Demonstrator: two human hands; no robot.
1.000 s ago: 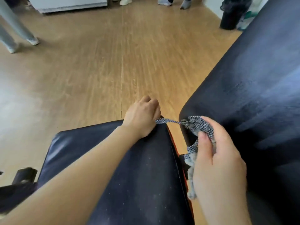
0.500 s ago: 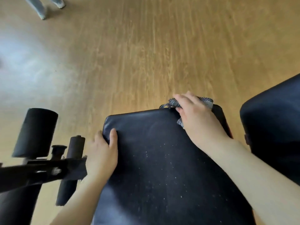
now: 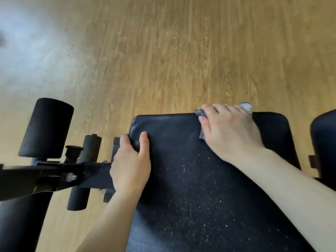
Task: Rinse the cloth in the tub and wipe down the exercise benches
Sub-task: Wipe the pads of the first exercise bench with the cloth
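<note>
Cloth, grey and checkered, lies bunched at the far edge of the black bench pad under the right hand, whose flat fingers press it down. The left hand grips the pad's left edge, thumb on top.

Since a second ago the left hand has let go of the cloth and now grips the bench pad by its left edge, while the right hand has brought the cloth to the pad's far edge and presses it there.
</note>
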